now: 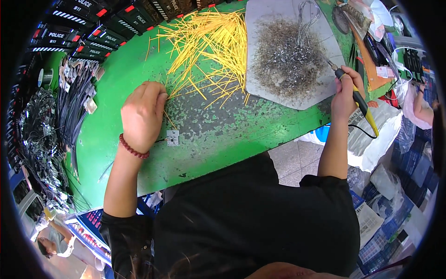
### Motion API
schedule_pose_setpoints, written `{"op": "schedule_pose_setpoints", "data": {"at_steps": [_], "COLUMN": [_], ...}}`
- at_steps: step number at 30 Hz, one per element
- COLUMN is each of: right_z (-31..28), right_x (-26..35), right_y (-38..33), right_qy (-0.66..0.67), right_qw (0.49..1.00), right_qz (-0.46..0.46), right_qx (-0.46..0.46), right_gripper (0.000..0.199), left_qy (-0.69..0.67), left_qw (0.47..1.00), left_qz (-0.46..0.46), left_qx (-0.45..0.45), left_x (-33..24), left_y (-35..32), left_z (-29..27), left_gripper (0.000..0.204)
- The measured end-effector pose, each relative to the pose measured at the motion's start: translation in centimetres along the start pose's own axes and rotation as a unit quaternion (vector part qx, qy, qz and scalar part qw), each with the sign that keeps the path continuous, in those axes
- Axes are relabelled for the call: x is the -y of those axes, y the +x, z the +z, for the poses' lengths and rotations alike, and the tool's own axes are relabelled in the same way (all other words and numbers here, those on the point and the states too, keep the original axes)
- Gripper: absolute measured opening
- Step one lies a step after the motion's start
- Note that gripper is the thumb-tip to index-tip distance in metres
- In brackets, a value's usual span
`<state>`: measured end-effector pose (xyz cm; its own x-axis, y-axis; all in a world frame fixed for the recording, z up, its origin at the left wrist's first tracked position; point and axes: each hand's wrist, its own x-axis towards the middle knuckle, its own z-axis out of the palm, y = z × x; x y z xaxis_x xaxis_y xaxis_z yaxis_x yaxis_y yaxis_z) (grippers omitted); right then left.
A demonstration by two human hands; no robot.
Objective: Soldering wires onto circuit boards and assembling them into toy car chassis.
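My left hand (144,110) rests low over the green table, its fingers curled together. A thin yellow wire (170,120) comes out from under those fingers and slants toward a small square white circuit board (173,138); the grip itself is mostly hidden. A dark lead runs from the board's left side under my wrist. In my right hand (344,93) is a soldering iron (357,98) with a black and yellow handle, its tip pointing up and left over the grey board (297,100). Dark residue and solder bits cover that board's middle.
A loose pile of yellow wires (209,42) spreads beyond my left hand. Coiled solder wire (304,28) lies on the grey board. Black cases (93,28) line the far left edge, near bundled black wires (74,107). Bags and packaging (376,135) crowd the right; other people are beyond.
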<state>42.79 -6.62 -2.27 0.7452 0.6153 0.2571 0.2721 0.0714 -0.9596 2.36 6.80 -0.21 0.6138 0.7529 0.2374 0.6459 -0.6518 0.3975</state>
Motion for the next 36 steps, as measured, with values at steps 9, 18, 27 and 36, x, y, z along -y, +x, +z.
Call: {"op": "schedule_pose_setpoints", "data": {"at_steps": [9, 18, 27, 36], "right_z": [-0.5, 0.6, 8.4, 13.3], "right_x": [-1.8, -0.4, 3.8, 5.9], "right_y": [0.4, -0.6, -9.3, -16.2], "right_qy": [-0.04, -0.039, 0.112, 0.145], "right_qw": [0.998, 0.996, 0.963, 0.893], "right_qz": [-0.042, -0.073, -0.099, -0.052], "right_qx": [0.014, -0.026, 0.225, 0.424], "right_gripper": [0.014, 0.01, 0.03, 0.022], "left_qy": [-0.018, -0.042, -0.156, -0.04], "left_qw": [0.998, 0.996, 0.976, 0.99], "left_qz": [-0.052, -0.069, -0.134, -0.105], "left_qx": [-0.028, -0.026, -0.065, -0.083], "left_x": [-0.3, 0.5, 0.1, -2.1], "left_y": [0.2, -0.8, -6.3, -11.1], "left_z": [-0.7, -1.2, -3.5, -2.1], "left_gripper": [0.019, 0.006, 0.01, 0.013]}}
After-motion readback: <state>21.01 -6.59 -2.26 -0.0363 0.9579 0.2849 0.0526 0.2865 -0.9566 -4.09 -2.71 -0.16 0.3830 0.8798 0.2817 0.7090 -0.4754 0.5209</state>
